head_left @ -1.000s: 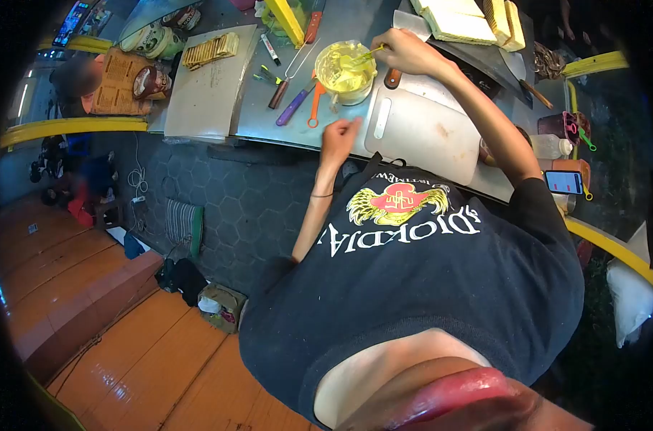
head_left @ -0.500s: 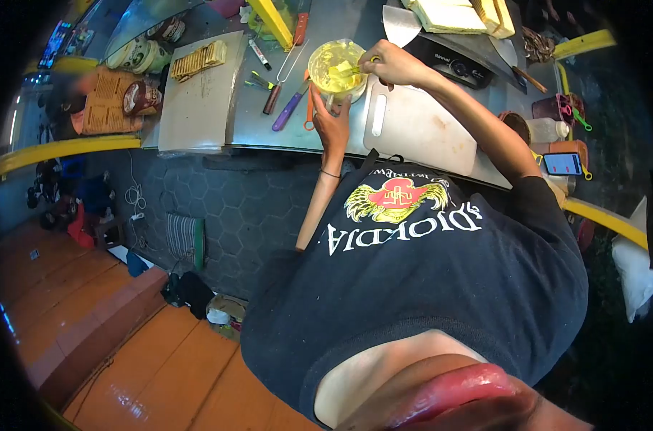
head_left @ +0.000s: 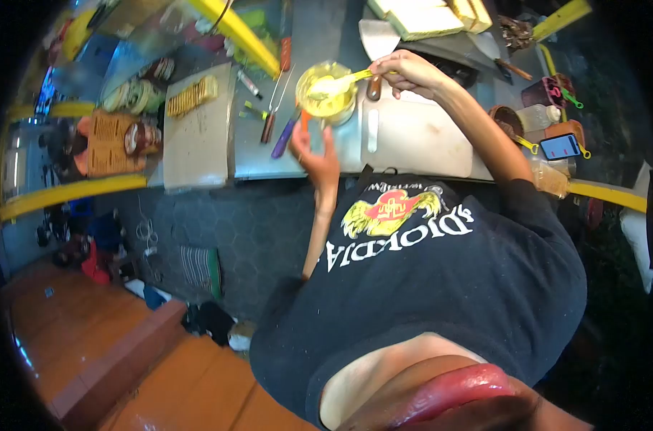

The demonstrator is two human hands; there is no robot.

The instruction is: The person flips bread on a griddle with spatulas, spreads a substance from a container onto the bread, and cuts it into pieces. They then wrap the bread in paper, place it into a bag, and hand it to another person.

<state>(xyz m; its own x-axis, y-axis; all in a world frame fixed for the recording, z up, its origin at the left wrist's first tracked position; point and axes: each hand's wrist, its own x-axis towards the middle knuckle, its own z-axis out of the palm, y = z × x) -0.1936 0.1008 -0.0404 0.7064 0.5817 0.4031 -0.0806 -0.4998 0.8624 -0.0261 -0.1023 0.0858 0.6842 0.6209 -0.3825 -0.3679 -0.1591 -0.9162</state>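
Observation:
My right hand (head_left: 412, 74) is closed around the handle of a yellow spatula (head_left: 355, 76), whose tip carries pale yellow spread over a clear tub (head_left: 330, 108). Yellow spread coats the tub's inside. Just below the tub is my left hand (head_left: 318, 159), its fingers apart and curved near the tub's handle; nothing shows in its grasp. A purple-handled tool (head_left: 284, 138) lies left of the tub. Under my right hand, a broad metal scraper (head_left: 379, 39) rests with its brown handle toward me.
Toasted bread (head_left: 193, 95) sits on a board (head_left: 197, 147) at the left. More bread (head_left: 423, 23) lies on the griddle side at the top. A white cutting board (head_left: 420, 136) is right of the tub. A phone (head_left: 560, 146) stands at the right.
My left hand has let go of the tub and moved down from it. The spatula in my right hand has lifted, showing more of its length. The camera view has shifted slightly.

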